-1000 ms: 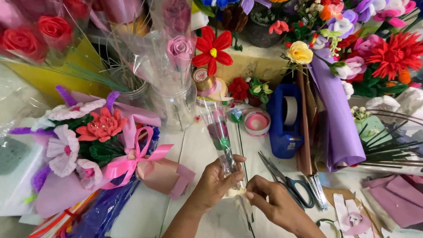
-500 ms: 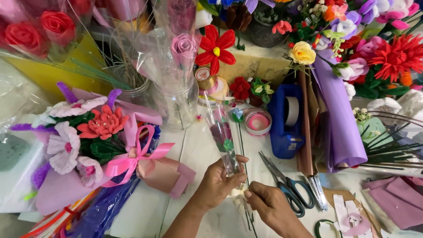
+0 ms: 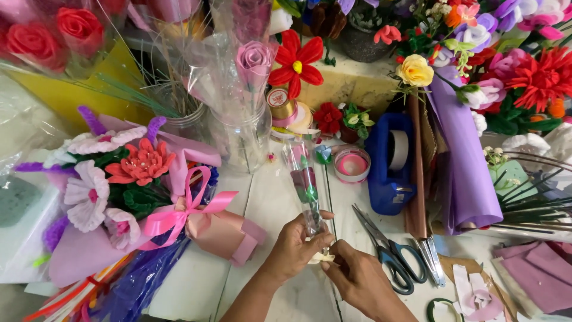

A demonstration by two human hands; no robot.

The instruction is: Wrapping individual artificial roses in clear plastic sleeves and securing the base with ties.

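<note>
A single dark red flower wrapped in a clear cellophane sleeve (image 3: 302, 179) lies along the white table (image 3: 262, 209), its stem end toward me. My left hand (image 3: 295, 247) grips the sleeve's lower end. My right hand (image 3: 351, 274) pinches a small cream ribbon piece (image 3: 322, 257) against that same end. Both hands touch each other at the stem.
Scissors (image 3: 387, 250) lie just right of my hands, beside a blue tape dispenser (image 3: 387, 161) and a purple paper roll (image 3: 462, 173). A pink-wrapped bouquet with a pink bow (image 3: 137, 191) lies left. Glass jars, ribbon spools and artificial flowers crowd the back.
My hands stay at the stem end. The right hand has moved slightly left, closer against the left hand.
</note>
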